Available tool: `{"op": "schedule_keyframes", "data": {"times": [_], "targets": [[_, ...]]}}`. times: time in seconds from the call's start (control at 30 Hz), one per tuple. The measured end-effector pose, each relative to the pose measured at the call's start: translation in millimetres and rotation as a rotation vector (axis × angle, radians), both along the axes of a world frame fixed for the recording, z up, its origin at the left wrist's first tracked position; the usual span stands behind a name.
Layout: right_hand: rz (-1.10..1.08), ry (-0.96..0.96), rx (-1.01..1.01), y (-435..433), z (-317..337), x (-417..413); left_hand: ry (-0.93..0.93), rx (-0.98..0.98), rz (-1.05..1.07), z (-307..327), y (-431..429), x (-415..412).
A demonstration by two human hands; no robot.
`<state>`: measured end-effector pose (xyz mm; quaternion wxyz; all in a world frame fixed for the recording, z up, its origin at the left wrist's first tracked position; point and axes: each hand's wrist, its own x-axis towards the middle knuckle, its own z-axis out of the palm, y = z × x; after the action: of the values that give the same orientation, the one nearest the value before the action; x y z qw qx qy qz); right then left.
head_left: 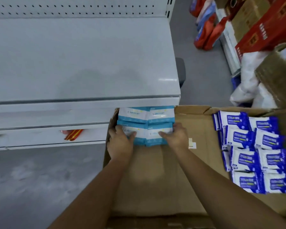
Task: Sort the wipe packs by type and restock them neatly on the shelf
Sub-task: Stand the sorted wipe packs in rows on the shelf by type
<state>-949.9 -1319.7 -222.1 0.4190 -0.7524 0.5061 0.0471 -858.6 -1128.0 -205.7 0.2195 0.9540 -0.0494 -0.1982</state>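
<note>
Light-blue and white wipe packs lie in rows in a cardboard box just under the shelf's front edge. My left hand grips the nearest left pack, thumb on top. My right hand grips the nearest right pack the same way. Dark-blue and white wipe packs fill a second open box at the right in stacked rows. The top white shelf carries nothing; lower shelf edges step out below it at the left.
A red and yellow packet pokes out from a lower shelf. Red cartons, red bags, a brown box and white plastic wrap crowd the grey floor at the right. Grey floor lies at lower left.
</note>
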Motion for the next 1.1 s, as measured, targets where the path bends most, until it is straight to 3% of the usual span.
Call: {"op": "schedule_keyframes", "data": {"times": [0.2, 0.43, 0.6, 0.83, 0.93, 1.1], "targets": [[-0.070, -0.108, 0.138, -11.9, -5.8, -6.5, 0.049, -0.019, 0.123, -10.7, -10.2, 13.5], [-0.209, -0.159, 0.243, -10.1, -4.8, -35.7, -0.030, 0.041, 0.084, -16.8, -4.8, -4.3], [-0.283, -0.198, 0.318, -6.1, 6.6, -44.9, 0.084, 0.082, 0.153, -14.1, -19.7, -3.7], [-0.309, -0.290, 0.393, -5.4, 29.8, -58.2, 0.315, -0.299, 0.307, -8.0, -17.9, -4.1], [-0.294, -0.351, 0.455, 4.2, 58.5, -60.2, 0.347, -0.446, 0.293, 20.6, 0.5, -12.8], [-0.219, -0.481, 0.553, 40.0, 126.8, -46.8, 0.391, -0.700, 0.450, 99.3, 64.7, -29.6]]}}
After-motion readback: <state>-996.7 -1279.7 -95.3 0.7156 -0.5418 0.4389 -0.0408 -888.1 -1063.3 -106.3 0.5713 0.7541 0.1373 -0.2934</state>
